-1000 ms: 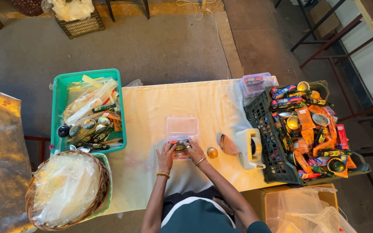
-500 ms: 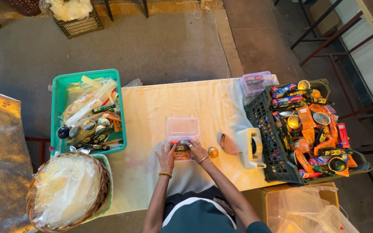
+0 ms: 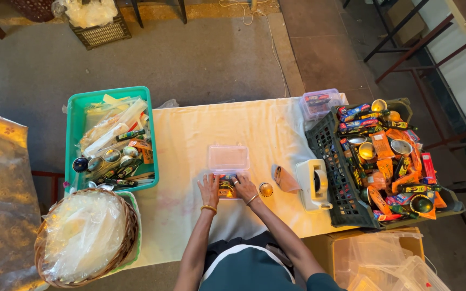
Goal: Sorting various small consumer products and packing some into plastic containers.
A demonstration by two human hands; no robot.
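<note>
A small clear plastic box (image 3: 228,158) lies open on the cream-clothed table (image 3: 190,161), its lid flipped away from me. Colourful wrapped items (image 3: 226,188) fill its near half. My left hand (image 3: 208,188) rests on the left side of that near half, fingers spread over the contents. My right hand (image 3: 244,186) presses on the right side, fingers on the items. A small round gold object (image 3: 266,189) sits on the cloth just right of my right hand.
A teal bin (image 3: 76,116) of mixed goods stands at left, a wicker basket (image 3: 130,226) of plastic bags below it. A black crate (image 3: 330,172) of snacks and gold tins is at right, with a white tape dispenser (image 3: 313,184), a brown wrapper (image 3: 285,179) and a filled clear box (image 3: 320,102).
Both hands stay on the box's near half; they have shifted slightly apart over the packed items. Nothing else has moved.
</note>
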